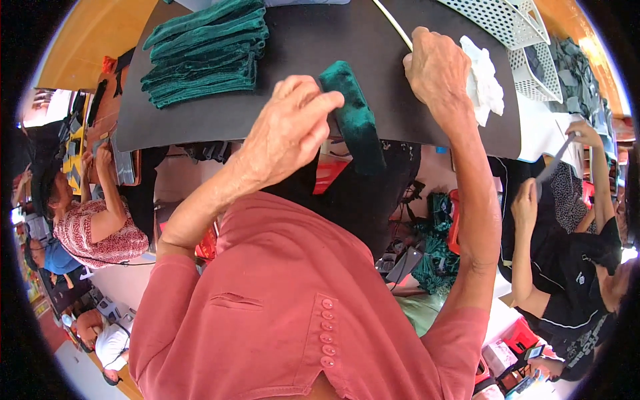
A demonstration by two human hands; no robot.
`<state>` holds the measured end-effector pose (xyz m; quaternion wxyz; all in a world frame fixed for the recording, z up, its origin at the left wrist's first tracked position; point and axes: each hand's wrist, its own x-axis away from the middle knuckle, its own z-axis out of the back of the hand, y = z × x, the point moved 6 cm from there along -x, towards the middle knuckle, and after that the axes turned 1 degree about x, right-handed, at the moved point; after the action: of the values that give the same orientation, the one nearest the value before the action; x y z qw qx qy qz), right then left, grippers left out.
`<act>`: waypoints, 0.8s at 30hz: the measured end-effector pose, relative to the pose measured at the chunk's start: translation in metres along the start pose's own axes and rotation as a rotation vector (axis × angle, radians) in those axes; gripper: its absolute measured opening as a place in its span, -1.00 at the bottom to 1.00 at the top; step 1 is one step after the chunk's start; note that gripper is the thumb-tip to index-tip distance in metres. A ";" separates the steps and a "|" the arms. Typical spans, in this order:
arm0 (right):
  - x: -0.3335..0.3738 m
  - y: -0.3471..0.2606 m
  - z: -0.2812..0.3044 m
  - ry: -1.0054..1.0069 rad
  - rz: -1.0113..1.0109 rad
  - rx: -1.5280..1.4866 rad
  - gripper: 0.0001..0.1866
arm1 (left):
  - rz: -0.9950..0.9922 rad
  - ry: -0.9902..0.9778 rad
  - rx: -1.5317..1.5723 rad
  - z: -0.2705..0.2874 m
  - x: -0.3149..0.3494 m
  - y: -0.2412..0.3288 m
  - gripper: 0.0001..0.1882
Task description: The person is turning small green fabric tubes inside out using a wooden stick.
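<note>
Here's the right hand [438, 70], between one and two o'clock, fingers folded firmly around a thin pale stick [393, 25] that points off towards twelve. Over to the left hand [299, 127], just before twelve: fingers curled, fingertips right at the near side of a green velvet strip [355, 123], though whether they pinch it I cannot tell. The strip itself lies just past twelve on the dark table [300, 50], and its six o'clock end runs out over the edge above the lap.

That overhang looks like the danger spot! If the left fingers aren't holding, its weight could drag the whole piece down off the table. The stick is another worry: a careless swing towards ten could knock the stack of green strips [207, 60] at eleven (a soft, slightly uneven pile, so I'd expect it to slump). And out at two, the white cloth [485, 83] sits snug beside the right wrist; a sweep of that arm towards three might push it along.
</note>
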<state>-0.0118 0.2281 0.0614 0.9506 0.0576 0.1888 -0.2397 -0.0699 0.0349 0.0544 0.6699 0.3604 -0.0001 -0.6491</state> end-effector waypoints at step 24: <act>0.136 -0.005 0.053 0.040 -0.410 -0.599 -0.88 | 0.045 -0.092 -0.057 -0.020 -0.016 0.008 -0.82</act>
<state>0.1137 0.1538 0.0581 0.8534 -0.2580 0.2768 -0.3584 -0.0564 0.0583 0.0508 0.6938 0.3107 -0.0204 -0.6494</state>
